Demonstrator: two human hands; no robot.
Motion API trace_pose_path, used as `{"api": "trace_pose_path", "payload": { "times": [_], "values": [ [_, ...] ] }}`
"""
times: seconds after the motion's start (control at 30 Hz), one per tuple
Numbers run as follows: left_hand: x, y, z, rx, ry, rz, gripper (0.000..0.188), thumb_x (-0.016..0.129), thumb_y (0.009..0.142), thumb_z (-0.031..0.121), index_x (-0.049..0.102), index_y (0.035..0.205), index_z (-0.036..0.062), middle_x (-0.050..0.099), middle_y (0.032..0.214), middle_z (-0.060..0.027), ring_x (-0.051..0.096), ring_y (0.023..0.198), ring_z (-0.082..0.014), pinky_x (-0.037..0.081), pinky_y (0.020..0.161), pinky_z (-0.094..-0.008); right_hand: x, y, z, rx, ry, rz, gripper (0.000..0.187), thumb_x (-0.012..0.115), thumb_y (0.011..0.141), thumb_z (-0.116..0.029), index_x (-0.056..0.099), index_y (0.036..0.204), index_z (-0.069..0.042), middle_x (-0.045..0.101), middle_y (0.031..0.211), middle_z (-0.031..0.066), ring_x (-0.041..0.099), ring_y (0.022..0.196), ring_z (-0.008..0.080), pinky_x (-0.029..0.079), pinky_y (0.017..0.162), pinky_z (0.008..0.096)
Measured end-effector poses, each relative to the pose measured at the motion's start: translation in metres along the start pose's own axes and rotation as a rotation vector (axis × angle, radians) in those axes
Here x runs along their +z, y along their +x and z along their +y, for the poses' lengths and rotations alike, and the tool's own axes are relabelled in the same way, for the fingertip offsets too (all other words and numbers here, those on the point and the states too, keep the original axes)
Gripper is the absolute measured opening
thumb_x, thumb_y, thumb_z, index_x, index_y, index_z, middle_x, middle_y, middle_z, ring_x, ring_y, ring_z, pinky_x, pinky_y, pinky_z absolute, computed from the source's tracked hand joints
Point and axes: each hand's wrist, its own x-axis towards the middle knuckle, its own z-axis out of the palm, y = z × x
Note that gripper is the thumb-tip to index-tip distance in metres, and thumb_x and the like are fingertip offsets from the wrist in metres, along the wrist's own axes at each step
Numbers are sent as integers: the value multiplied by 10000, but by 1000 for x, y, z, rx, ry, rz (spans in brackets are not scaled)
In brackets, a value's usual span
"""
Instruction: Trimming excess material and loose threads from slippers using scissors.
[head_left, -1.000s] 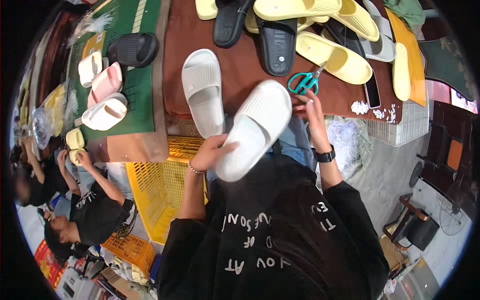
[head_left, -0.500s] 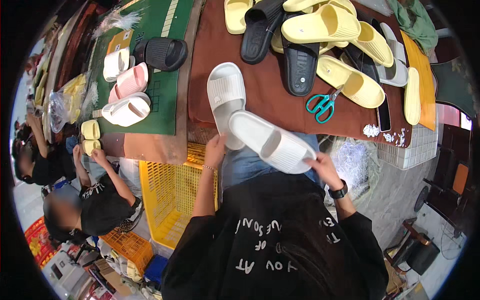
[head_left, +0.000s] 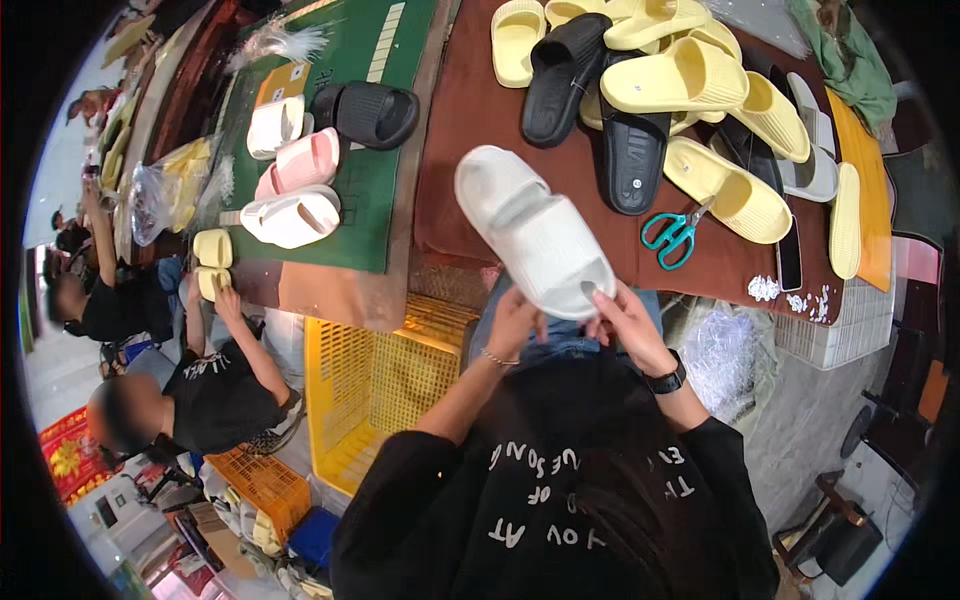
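Observation:
A white slide slipper is held out in front of me, over the table's front edge. Its ribbed strap faces up and its toe end points toward me. My right hand grips that toe end, thumb on top. Beside the toe's left edge, my left hand is closed against the slipper, its fingers partly hidden underneath. A second slipper cannot be made out here; if it lies beneath the first, it is covered.
Yellow slippers and black slippers are heaped on the brown-covered table. Teal-handled scissors lie in front of them. White and pink slippers rest on a green mat. A yellow crate stands below; a co-worker sits at left.
Two white slippers showed apart, one per hand; now just one is visible, with both hands at its toe end. My left hand moved right, toward my right hand. The whole view shifted.

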Motion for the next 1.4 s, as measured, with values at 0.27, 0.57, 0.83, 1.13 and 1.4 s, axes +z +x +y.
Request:
{"api": "trace_pose_path", "payload": {
  "times": [0.27,0.57,0.83,1.13,1.4],
  "values": [
    [-110,22,129,508,-63,532,247,477,946,237,577,1075,52,542,791,5,481,638,-91,425,570,-229,-49,-1,1,-466,35,391,130,551,930,-120,620,989,-27,480,683,-37,459,642,51,353,581,206],
    [-405,104,253,298,-236,114,369,452,953,262,475,1234,22,618,811,-92,575,634,-164,506,498,-239,-157,-37,50,-429,407,839,250,573,937,-298,544,779,-106,509,718,-43,436,617,36,347,577,199],
    [-359,168,216,160,-81,392,349,392,968,309,553,1115,36,647,923,-81,590,650,-168,523,563,-290,-228,-74,119,-397,423,1078,233,592,915,-238,584,756,-68,518,652,-24,457,577,66,413,556,225],
    [-341,157,201,111,-274,253,233,507,926,206,577,1000,-4,649,862,-105,611,714,-230,544,631,-331,-302,-88,227,-278,541,1329,129,588,891,-127,647,900,-13,541,676,6,503,571,93,519,604,264],
    [-345,145,212,144,-220,237,171,556,912,205,606,919,41,665,847,-83,631,805,-224,541,674,-358,-303,-85,242,-284,749,1436,161,620,875,-147,655,853,8,556,639,35,526,519,135,521,523,282]
  ]
}}
